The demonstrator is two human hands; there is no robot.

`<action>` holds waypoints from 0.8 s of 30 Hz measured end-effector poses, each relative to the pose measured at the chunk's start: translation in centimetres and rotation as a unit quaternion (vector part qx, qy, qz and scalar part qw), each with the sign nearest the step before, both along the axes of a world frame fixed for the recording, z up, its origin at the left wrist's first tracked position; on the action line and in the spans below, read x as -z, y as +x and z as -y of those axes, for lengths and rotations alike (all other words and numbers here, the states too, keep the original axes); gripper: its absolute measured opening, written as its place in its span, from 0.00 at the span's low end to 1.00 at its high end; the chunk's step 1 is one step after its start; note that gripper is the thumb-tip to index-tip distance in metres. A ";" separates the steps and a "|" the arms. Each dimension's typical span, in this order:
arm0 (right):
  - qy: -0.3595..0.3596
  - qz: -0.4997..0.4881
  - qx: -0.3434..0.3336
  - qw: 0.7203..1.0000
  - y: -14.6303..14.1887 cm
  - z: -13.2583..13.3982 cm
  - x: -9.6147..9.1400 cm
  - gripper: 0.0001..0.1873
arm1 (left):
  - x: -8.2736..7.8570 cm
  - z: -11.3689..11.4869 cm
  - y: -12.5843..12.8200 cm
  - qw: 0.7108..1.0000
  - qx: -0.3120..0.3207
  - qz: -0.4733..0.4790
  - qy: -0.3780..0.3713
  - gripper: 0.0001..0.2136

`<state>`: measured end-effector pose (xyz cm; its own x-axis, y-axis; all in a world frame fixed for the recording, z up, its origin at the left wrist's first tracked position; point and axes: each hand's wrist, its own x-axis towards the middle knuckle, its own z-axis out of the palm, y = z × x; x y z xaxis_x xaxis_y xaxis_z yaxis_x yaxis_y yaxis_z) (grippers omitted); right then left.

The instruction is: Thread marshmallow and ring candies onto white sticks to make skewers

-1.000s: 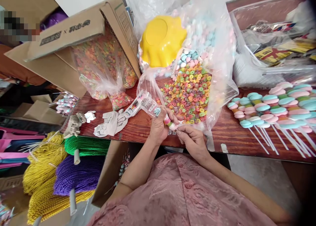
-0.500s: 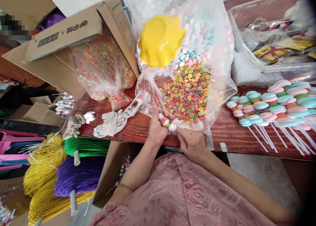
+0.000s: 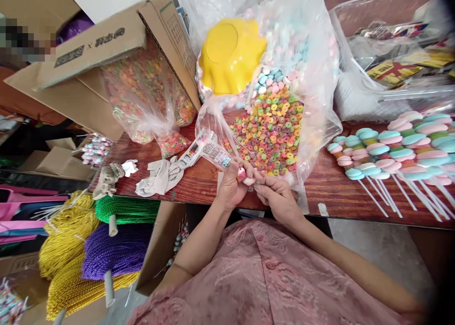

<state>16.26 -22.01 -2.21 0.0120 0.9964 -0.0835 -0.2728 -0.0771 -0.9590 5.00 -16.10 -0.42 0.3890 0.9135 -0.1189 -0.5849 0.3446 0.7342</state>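
My left hand (image 3: 230, 186) is closed round a small candy skewer in a printed clear wrapper (image 3: 217, 153); pink and white candies (image 3: 245, 176) show at its fingertips. My right hand (image 3: 279, 196) is closed in a pinch on the near end of the same skewer, touching the left hand. Both hands hover over the front edge of the brown wooden table (image 3: 330, 197). Just beyond them lies an open clear bag of coloured ring candies (image 3: 272, 135), with pastel marshmallow candies (image 3: 273, 76) behind.
A yellow bowl (image 3: 231, 55) rests upside down on the bag. Finished pastel candy skewers (image 3: 394, 149) lie at the right. A cardboard box (image 3: 103, 45) with bagged candy stands at the left. Crumpled white wrappers (image 3: 159, 176) lie on the table. Gold, green and purple cord bundles (image 3: 95, 249) sit below.
The wrapped skewer has tilted back up to the left, its candy end drawn tighter into my fingers. Both hands stayed at the table's front edge.
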 end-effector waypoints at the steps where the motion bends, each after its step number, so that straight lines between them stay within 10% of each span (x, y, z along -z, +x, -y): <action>1: 0.007 0.019 0.004 1.000 -0.1 0.0 -0.1 0.16 | -0.1 0.0 0.1 1.000 -0.001 0.003 0.001 0.25; 5: 0.134 0.231 0.021 0.963 0.5 -0.2 -0.5 0.12 | -0.6 -0.4 -0.3 0.999 -0.021 -0.001 -0.034 0.22; 10: 0.359 0.523 0.046 0.772 1.7 -0.5 -0.3 0.13 | -0.8 -1.1 -0.9 0.994 -0.067 0.040 -0.082 0.17; 13: 0.375 0.570 0.053 0.729 1.4 -0.6 0.0 0.14 | -0.8 -1.2 -0.5 0.988 -0.096 0.041 -0.114 0.20; 16: 0.346 0.557 0.052 0.753 0.7 -1.0 0.1 0.14 | -0.5 -0.9 0.0 0.986 -0.113 0.050 -0.109 0.22; 21: 0.152 0.270 -0.006 0.951 0.3 -2.4 -0.6 0.11 | -0.1 -0.7 -0.2 0.991 -0.094 0.080 -0.046 0.21; 24: 0.008 0.079 -0.067 0.995 0.3 -3.1 -1.1 0.14 | 0.1 -0.8 -0.8 0.992 -0.084 0.084 -0.045 0.22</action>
<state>16.57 -18.95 -1.06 -0.1098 0.9911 -0.0756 -0.1069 -0.0874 -0.9904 4.21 -15.28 -0.57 0.2527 0.9561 -0.1487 -0.7513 0.2907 0.5925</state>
